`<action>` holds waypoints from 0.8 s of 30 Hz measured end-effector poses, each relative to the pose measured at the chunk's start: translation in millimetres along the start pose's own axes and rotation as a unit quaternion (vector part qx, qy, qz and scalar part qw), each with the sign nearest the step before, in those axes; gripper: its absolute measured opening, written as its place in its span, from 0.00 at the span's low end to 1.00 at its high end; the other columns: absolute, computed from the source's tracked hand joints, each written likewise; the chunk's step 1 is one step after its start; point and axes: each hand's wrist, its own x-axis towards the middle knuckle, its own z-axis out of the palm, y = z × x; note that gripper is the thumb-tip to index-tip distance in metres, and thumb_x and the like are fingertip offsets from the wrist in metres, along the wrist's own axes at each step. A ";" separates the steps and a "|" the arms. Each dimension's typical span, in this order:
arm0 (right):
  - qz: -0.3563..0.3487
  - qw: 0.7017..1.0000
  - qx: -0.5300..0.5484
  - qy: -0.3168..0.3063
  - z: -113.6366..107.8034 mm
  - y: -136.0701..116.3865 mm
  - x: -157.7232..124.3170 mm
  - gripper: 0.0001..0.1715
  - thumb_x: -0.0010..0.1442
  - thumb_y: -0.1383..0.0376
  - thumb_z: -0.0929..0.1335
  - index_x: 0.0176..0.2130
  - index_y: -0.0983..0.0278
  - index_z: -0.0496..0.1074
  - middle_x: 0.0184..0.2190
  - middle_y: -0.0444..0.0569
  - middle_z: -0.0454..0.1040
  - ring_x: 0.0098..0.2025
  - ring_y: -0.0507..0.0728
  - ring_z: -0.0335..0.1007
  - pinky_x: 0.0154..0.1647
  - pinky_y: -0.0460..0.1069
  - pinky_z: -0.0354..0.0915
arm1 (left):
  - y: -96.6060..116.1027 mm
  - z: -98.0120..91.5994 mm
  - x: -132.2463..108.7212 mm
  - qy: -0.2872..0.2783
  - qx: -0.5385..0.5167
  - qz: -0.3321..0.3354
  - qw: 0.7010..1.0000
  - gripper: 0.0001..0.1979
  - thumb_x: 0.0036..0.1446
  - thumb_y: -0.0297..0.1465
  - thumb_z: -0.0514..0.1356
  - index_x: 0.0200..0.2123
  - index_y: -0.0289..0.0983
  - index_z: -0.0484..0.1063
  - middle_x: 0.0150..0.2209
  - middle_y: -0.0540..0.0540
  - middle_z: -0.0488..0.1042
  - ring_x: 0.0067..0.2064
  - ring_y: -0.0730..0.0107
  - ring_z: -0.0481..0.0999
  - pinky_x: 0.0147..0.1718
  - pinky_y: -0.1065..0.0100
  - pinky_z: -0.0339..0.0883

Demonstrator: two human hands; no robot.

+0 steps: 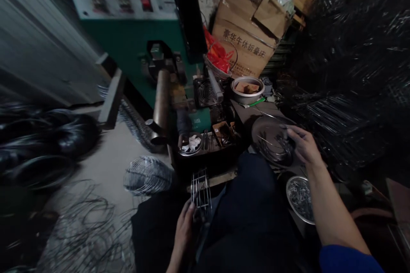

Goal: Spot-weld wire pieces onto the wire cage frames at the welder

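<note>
My left hand [185,226] is closed around the lower end of a small wire frame [201,192], built of parallel metal rods with cross wires. The frame points upward between my knees, below the machine's front edge. On the right, my right hand [303,143] reaches over a dark round tray [258,132] that holds bent wire pieces [272,149]. Its thumb and fingers are pinched together. A thin metal wire [270,115] runs from the fingertips past the tray's far rim. Blur partly hides the fingertips.
Ahead stands a green machine [112,38] with a thick metal cylinder [161,102]. Nearby are a bowl of small metal parts [300,198], a pot [246,89] and a wire coil [147,175]. Loose wire [92,217] covers the left floor; stacked wire racks [339,115] rise at right.
</note>
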 end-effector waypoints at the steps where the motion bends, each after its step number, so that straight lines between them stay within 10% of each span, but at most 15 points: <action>1: -0.002 1.000 0.002 -0.025 14.5 -6.2 -1.9 0.23 0.54 0.50 0.73 0.42 0.63 0.80 0.27 0.47 0.72 0.28 0.54 0.65 0.32 0.49 0.63 | 10.0 -2.3 -1.3 -0.010 -0.035 0.005 0.999 0.29 0.48 0.49 0.67 0.49 0.37 0.76 0.43 0.41 0.79 0.46 0.54 0.79 0.40 0.63 0.76; 6: 0.023 0.990 -0.034 -0.132 85.6 -3.7 -4.3 0.21 0.55 0.47 0.72 0.33 0.63 0.77 0.26 0.44 0.69 0.28 0.53 0.61 0.30 0.48 0.57 | 41.0 -8.0 -9.7 -0.048 -0.132 0.061 0.988 0.40 0.48 0.42 0.71 0.61 0.37 0.63 0.28 0.51 0.73 0.26 0.72 0.73 0.24 0.73 0.67; 13: 0.057 0.975 -0.012 -0.215 166.4 19.3 -39.0 0.31 0.55 0.41 0.70 0.23 0.63 0.64 0.21 0.41 0.56 0.25 0.51 0.49 0.27 0.48 0.48 | 46.6 -18.8 -3.8 -0.013 -0.150 0.127 0.980 0.38 0.47 0.38 0.73 0.59 0.37 0.63 0.26 0.55 0.68 0.24 0.77 0.68 0.23 0.76 0.63; 24: 0.003 0.972 -0.051 -0.229 218.9 33.9 -57.7 0.33 0.51 0.44 0.73 0.18 0.61 0.55 0.19 0.39 0.51 0.24 0.50 0.46 0.27 0.48 0.46 | 50.3 -26.1 7.4 -0.001 -0.169 0.143 0.975 0.35 0.50 0.36 0.71 0.60 0.40 0.63 0.25 0.57 0.67 0.21 0.81 0.65 0.23 0.77 0.61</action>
